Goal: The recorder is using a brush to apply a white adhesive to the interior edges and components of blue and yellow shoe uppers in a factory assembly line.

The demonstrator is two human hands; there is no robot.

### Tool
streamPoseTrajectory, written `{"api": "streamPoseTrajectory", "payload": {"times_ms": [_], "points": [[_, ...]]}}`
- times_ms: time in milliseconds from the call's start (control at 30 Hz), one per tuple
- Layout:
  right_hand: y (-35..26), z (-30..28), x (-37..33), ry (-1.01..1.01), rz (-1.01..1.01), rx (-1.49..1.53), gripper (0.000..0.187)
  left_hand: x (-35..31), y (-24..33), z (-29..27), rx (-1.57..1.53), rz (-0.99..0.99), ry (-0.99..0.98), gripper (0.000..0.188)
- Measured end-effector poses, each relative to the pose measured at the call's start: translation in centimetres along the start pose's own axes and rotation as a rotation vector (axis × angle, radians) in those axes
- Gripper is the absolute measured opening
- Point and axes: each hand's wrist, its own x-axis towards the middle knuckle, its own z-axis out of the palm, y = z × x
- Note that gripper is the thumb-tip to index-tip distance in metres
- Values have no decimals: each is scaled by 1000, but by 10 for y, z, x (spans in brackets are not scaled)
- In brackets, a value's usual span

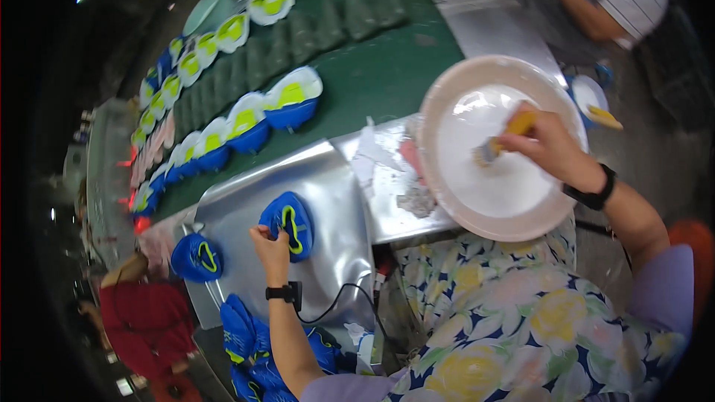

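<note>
My right hand [555, 150] grips a brush [485, 153] by its yellow handle. Its bristles are over or in the white liquid [514, 197] inside a wide pinkish basin [443, 201]; whether they touch the liquid I cannot tell. Farther left, my left hand [271, 250] has its fingers closed at the near-left edge of a blue shoe upper [298, 225] with a lime-green lined opening. That upper lies on a shiny metal sheet [335, 253]. A second blue shoe upper [196, 257] sits at the sheet's left edge.
Blue shoe uppers with white and lime soles [294, 97] stand in rows on a green table [380, 67], with dark shoe-shaped pieces [302, 37] between. More blue uppers [261, 350] pile below my left arm. Co-workers sit at left [149, 320] and far right [618, 0].
</note>
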Motion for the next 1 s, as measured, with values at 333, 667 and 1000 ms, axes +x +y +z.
{"api": "streamPoseTrajectory", "payload": {"times_ms": [333, 667, 1000], "points": [[3, -27, -32, -304, -328, -303, 27, 13, 122, -18, -191, 108, -422, 35], [-19, -88, -9, 48, -469, -21, 25, -1, 249, 19, -635, 257, -510, 61], [-23, -99, -24, 371, -332, 112, 37, -36, 303, 82, -810, 431, -448, 83]]}}
